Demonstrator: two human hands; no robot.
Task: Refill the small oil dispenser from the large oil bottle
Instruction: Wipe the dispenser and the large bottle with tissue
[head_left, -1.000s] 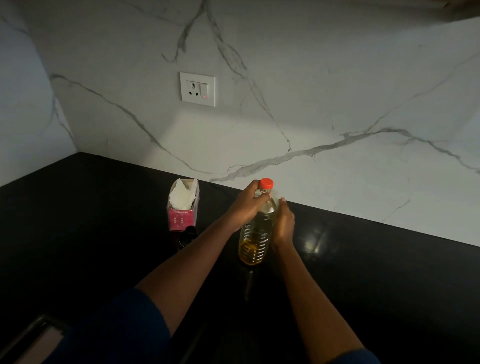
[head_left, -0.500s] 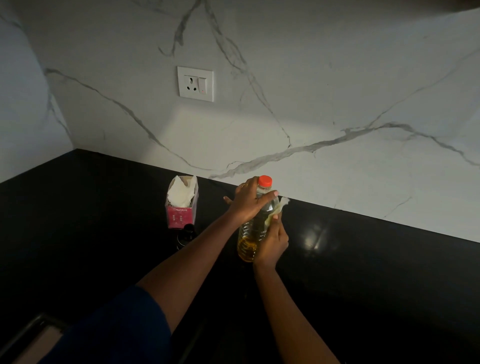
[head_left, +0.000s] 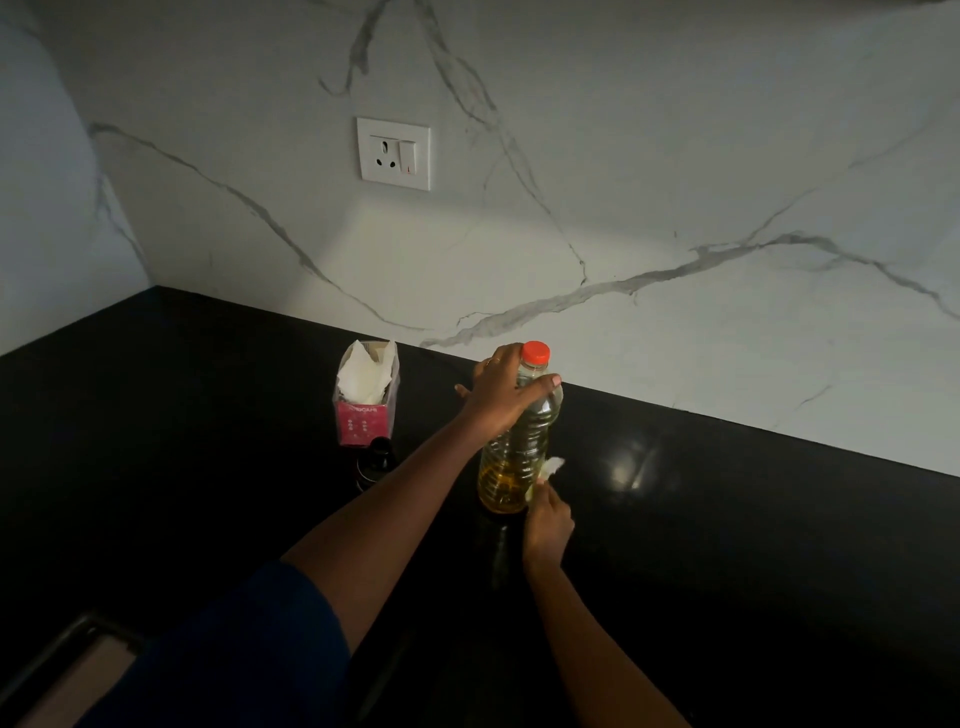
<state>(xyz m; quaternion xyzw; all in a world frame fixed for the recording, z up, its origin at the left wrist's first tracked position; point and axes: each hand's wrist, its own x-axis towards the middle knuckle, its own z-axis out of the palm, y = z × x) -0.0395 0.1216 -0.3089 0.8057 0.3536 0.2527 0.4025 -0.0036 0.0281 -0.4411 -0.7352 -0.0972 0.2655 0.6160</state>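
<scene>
Lower than half a second ago, the right hand (head_left: 548, 525) has slid from the shoulder down to near the base of the large oil bottle (head_left: 514, 447), fingertips pinching a scrap of white tissue (head_left: 552, 465) against its wall. The left hand (head_left: 501, 395) keeps fingers and thumb curled round the shoulder just under the orange cap (head_left: 535, 352). The bottle stands upright on the black countertop (head_left: 727, 545), long axis vertical, capped neck up, yellow oil filling roughly its lower third. Left of the bottle sit the dark small oil dispenser (head_left: 376, 460), contents unreadable, and a pink box (head_left: 363, 423) with white tissue poking out; the marble wall (head_left: 675, 182) meets the counter's back edge just behind the bottle, and dark counter stretches well to its right.
</scene>
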